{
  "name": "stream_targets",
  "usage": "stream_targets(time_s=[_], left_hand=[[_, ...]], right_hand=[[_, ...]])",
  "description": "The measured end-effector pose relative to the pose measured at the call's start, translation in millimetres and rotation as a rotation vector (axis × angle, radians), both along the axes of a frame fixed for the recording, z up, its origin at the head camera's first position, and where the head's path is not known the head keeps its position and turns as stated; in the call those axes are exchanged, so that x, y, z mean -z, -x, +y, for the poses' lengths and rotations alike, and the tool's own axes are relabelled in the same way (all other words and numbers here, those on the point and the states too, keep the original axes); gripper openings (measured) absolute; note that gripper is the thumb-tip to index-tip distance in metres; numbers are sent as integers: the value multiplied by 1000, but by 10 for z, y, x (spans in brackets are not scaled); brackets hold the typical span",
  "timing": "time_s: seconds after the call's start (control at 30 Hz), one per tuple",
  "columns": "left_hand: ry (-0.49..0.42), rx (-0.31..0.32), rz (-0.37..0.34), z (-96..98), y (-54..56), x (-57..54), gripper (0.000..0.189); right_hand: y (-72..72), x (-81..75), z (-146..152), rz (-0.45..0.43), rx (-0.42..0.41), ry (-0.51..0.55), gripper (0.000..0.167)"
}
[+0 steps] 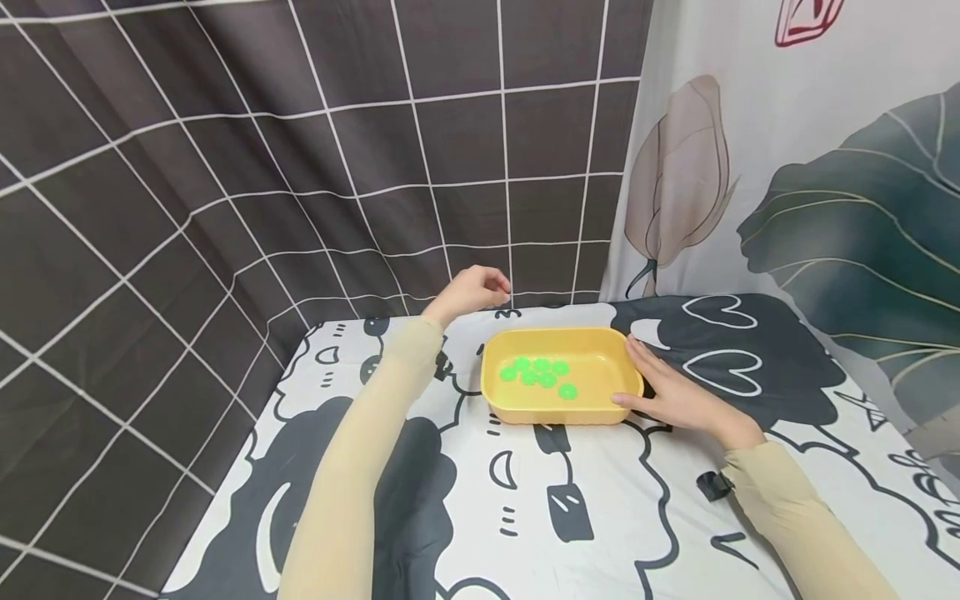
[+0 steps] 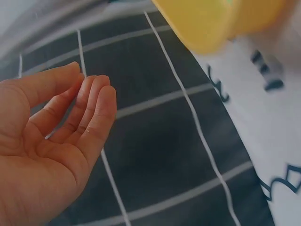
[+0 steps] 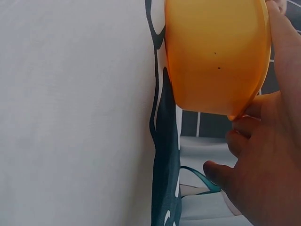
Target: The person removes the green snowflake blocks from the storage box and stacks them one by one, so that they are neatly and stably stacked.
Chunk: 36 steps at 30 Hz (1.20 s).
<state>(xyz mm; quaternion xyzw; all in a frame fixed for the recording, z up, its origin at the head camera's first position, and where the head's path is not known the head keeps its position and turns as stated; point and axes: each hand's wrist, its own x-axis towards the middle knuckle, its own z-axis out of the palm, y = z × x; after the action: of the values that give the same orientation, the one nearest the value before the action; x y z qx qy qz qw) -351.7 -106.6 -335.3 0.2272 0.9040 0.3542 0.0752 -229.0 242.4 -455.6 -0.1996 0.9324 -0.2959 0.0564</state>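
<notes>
A yellow plastic basin (image 1: 600,408) stands on the patterned cloth, with several small bright green round pieces (image 1: 542,365) lying mostly toward its left side. At the basin's right end, my right hand (image 1: 678,398) holds the rim, thumb over the front corner and fingers along the outer wall. The right wrist view shows the basin's orange-lit outer wall (image 3: 216,61) beside that hand (image 3: 263,155). My left hand (image 1: 471,292) is raised behind the basin's back left corner. Its fingers are loosely bent, thumb near the index fingertip; nothing shows in this hand (image 2: 61,132).
A white and dark cloth (image 1: 480,483) with cartoon drawings covers the surface. Behind and to the left hangs a dark gridded curtain (image 1: 375,150). A pale curtain with a leaf print (image 1: 862,217) hangs at the right. Each forearm wears a beige sleeve (image 1: 352,467).
</notes>
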Motion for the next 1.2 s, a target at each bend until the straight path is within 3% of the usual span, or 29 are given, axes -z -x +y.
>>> stream_targets(time_s=[0.17,0.47,0.67,1.0,1.2], left_hand=[[103,113,18,314,-74,-44,15],[239,271,66,682,-177,27,16],[353,362,86,818,-201,167,23],[444,440,31,982,-266,428,23],[496,484,14,1038,-274,530,23]], right_hand=[[-12,-30,-11,0,-6,4,103],[1,-41,-25,3,3,-6,103],[13,-34,-19,1,2,-6,103],[31,3,-12,6,8,-12,104],[14,18,-9,3,8,-5,104]])
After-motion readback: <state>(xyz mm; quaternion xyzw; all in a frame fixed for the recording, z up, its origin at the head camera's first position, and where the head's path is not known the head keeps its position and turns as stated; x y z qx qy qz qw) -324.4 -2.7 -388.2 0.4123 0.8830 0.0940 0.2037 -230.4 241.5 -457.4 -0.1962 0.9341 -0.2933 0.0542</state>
